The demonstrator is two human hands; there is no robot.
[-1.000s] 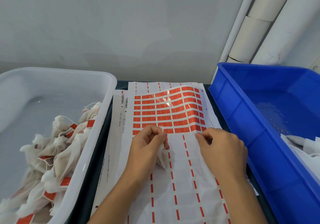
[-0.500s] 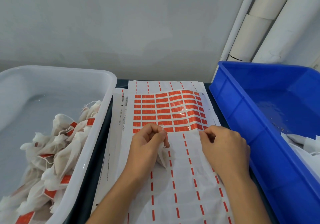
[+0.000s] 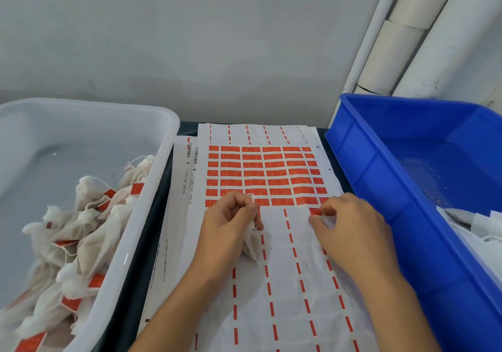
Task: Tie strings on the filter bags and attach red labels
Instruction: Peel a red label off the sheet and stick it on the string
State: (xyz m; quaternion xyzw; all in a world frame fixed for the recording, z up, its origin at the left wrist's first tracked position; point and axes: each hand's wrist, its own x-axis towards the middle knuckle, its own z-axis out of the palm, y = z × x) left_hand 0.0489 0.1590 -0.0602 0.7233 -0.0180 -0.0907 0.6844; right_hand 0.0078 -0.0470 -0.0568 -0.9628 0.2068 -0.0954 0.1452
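Note:
A sheet of red labels [image 3: 260, 173] lies flat in the middle, its near half stripped to white backing with red dashes. My left hand [image 3: 231, 224] grips a small white filter bag [image 3: 252, 245] over the sheet, with the bag's string pinched at its fingertips. My right hand [image 3: 350, 229] pinches a red label [image 3: 315, 211] at the near right end of the remaining labels. Its fingers hide most of that label.
A white bin [image 3: 141, 215] on the left holds several filter bags with red labels [image 3: 81, 243]. A blue bin [image 3: 380, 188] on the right holds white bags at its near corner [image 3: 472, 224]. White pipes [image 3: 423, 31] run up the wall behind.
The lifted, curled edge of the label sheet has settled flat. My right hand has shifted slightly toward me, now pinching a label at the row's end. My left hand has barely moved.

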